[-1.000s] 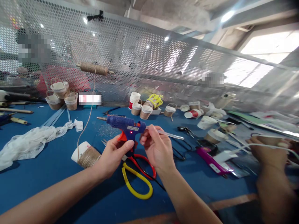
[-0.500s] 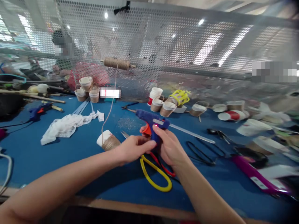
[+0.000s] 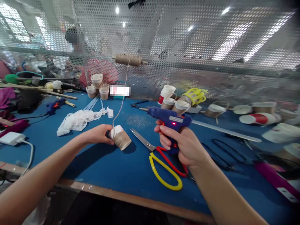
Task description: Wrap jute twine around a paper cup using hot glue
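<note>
A blue hot glue gun (image 3: pixel 167 117), its red light lit, is in my right hand (image 3: pixel 180 140), fingers wrapped round the handle. The nozzle points left and a long clear glue stick (image 3: pixel 225 130) sticks out of the back. On the left, my left hand (image 3: pixel 100 134) grips a paper cup (image 3: pixel 120 137) that lies tipped over, partly wound with brown twine. From the cup a strand of twine (image 3: pixel 122 104) runs up to a twine spool (image 3: pixel 128 60) by the mesh. Scissors (image 3: pixel 161 159) with one red and one yellow handle lie between my hands.
Twine-wrapped cups (image 3: pixel 97 86) stand stacked at the back left, beyond crumpled white cloth (image 3: pixel 78 120). More cups (image 3: pixel 174 103) and a yellow net-like piece (image 3: pixel 195 96) sit at the back. Pliers (image 3: pixel 140 104), another blue glue gun (image 3: pixel 55 105) and a purple power strip (image 3: pixel 276 181) lie around.
My left hand has left the glue gun and moved left to take hold of the twine-wound cup. The right hand keeps the glue gun. The view has shifted a little.
</note>
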Demonstrator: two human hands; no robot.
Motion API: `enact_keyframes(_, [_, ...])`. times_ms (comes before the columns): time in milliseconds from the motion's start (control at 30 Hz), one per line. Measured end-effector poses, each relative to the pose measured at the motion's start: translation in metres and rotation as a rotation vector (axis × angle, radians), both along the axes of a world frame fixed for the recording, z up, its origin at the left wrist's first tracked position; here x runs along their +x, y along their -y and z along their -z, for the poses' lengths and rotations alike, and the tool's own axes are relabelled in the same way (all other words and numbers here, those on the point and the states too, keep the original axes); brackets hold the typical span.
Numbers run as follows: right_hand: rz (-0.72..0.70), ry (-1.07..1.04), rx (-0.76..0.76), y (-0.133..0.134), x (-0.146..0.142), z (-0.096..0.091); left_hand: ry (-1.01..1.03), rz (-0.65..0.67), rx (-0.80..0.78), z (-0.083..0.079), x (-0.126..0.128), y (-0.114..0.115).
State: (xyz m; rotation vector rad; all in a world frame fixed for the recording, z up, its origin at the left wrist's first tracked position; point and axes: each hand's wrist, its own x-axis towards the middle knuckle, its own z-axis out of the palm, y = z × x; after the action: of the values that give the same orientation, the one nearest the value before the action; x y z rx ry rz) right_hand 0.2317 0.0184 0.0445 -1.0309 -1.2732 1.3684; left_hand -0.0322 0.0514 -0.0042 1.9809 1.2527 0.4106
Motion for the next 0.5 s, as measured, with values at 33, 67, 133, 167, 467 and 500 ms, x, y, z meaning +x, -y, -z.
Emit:
enact_keyframes(33, [-0.026,0.057,0.012,0.001,-0.001,-0.002,0.028,0.022,-0.011,0.002,0.006,-0.003])
enact_keyframes(67, [-0.049,0.123,0.031,0.002,-0.002,-0.005,0.057,0.043,-0.019,0.001,0.012,-0.005])
enact_keyframes(133, [-0.074,0.266,0.087,0.005,-0.004,-0.008,0.129,0.072,-0.027,-0.004,0.022,-0.007])
enact_keyframes(167, [-0.076,0.33,0.115,0.006,-0.004,-0.009,0.163,0.08,-0.028,-0.006,0.025,-0.008])
enact_keyframes(467, [-0.002,0.846,0.452,0.016,-0.006,0.024,0.524,0.012,-0.131,0.01,0.031,0.007])
enact_keyframes(500, [0.001,0.88,0.497,0.016,-0.004,0.028,0.533,0.006,-0.136,0.01,0.031,0.009])
